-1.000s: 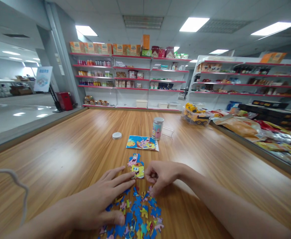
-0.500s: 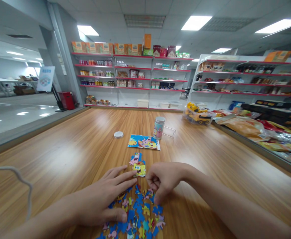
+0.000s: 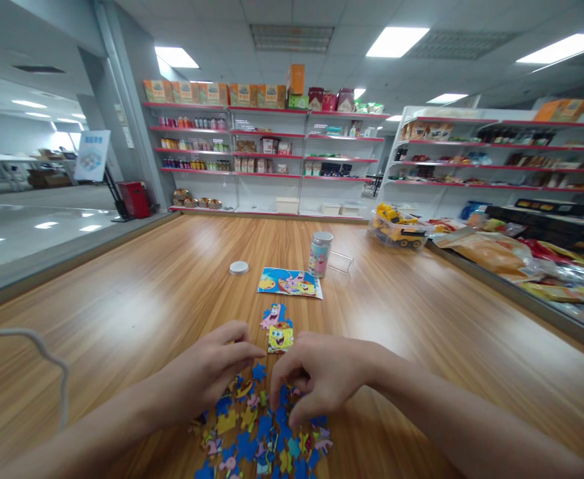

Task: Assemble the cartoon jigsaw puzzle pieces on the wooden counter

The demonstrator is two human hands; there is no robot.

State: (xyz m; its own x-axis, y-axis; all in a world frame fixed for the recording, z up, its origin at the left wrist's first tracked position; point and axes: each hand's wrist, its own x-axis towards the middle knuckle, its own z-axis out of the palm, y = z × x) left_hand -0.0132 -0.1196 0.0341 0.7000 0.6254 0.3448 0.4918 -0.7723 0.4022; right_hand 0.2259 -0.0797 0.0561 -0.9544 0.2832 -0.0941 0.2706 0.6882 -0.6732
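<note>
- Loose jigsaw pieces (image 3: 246, 444), mostly blue, some yellow and pink: we found them scattered on the tabletop (image 3: 182, 286), between and below our hands, running toward us to the lower edge of view.
- Right hand (image 3: 329, 376), the nearer to the pieces: its fingers curled downward over the right part of the scatter, the forefinger and thumb tips apart; we could not tell whether they held a piece.
- Left hand (image 3: 212, 366): its fingers bent toward the right hand above the scatter's left upper side, the thumb largely hidden; we could not tell whether they gripped anything.
- Joined jigsaw section (image 3: 281, 338): it lay just beyond both hands' fingers, long axis pointing away from us and leaning slightly left; our right knuckles were just beside its near right corner.
- Picture sheet (image 3: 287, 283): flat beyond the joined section, long side crosswise, a narrow strip of bare wood between.
- Can (image 3: 319, 256): upright by the sheet's far right corner.
- Lid (image 3: 239, 267): flat, left of the sheet.
- Room: we had bare wood to either side; a cable (image 3: 64, 379) stood well left.
</note>
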